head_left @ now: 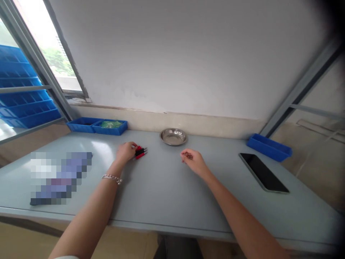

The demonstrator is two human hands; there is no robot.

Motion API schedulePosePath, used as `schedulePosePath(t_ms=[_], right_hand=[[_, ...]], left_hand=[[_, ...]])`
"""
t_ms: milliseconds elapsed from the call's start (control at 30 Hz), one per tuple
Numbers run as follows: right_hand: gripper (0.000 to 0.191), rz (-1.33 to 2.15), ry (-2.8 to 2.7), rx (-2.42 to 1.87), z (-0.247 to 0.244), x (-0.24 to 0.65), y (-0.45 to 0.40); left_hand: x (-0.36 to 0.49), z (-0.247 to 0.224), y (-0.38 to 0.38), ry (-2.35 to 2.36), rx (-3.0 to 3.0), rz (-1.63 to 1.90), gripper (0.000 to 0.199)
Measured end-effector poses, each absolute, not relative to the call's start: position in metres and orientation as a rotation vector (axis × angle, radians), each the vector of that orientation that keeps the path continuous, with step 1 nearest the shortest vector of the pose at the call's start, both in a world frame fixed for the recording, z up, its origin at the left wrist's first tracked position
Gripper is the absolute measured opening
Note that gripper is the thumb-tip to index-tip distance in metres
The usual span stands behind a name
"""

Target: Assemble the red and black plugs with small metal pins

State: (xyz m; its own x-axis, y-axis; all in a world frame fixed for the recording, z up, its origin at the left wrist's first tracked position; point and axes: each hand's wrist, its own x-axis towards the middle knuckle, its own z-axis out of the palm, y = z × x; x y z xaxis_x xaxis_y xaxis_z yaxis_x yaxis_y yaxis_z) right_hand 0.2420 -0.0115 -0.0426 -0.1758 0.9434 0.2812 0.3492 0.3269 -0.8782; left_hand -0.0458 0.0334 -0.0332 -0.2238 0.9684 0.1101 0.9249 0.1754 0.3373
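Observation:
Several red and black pens [141, 155] lie side by side on the grey table, left of the middle. My left hand [126, 151], with a bracelet at its wrist, is at their left end, its fingers curled against the pens. Over the table right of the middle is my right hand [193, 160], its fingers curled together; whether anything small is between them cannot be made out. A round metal dish [173, 137] sits near the wall, just beyond my right hand.
Two blue trays [110, 128] stand at the back left, one holding green packets. A blue bin [269, 146] and a dark tablet [264, 172] are at the right. A blurred-out item [61, 178] lies left on the table [161, 201]. Shelf frames flank both sides.

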Motion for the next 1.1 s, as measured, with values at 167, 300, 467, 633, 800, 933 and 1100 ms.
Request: schedulePosePath(t_ms=[167, 300, 467, 633, 800, 933, 1100], right_hand=[[0.012, 0.828, -1.728, -1.186, -0.041, 0.242, -0.013], [0.012, 0.806, -1.736, -1.178, -0.042, 0.242, -0.013], [0.012, 0.824, -1.738, -1.195, -0.042, 0.242, -0.013], [0.011, 0.787, -1.773, -1.185, -0.044, 0.243, -0.012], [0.011, 0.775, -1.797, -1.192, -0.046, 0.244, -0.011], [0.01, 0.782, -1.8, -1.194, -0.045, 0.244, -0.012], [0.01, 0.786, -1.805, -1.204, -0.042, 0.243, -0.014]], left_hand=[[-0.04, -0.026, 0.027, 2.356, 1.874, 0.438, 0.033], [-0.038, -0.025, 0.025, 2.381, 1.857, 0.412, 0.035], [-0.039, -0.025, 0.024, 2.384, 1.895, 0.388, 0.035], [-0.032, -0.018, 0.024, 2.216, 2.161, 0.384, 0.029], [-0.023, -0.017, 0.024, 1.893, 2.355, 0.235, 0.019], [-0.022, -0.02, 0.024, 1.915, 2.326, 0.205, 0.017], [-0.022, -0.018, 0.023, 1.962, 2.317, 0.152, 0.017]])
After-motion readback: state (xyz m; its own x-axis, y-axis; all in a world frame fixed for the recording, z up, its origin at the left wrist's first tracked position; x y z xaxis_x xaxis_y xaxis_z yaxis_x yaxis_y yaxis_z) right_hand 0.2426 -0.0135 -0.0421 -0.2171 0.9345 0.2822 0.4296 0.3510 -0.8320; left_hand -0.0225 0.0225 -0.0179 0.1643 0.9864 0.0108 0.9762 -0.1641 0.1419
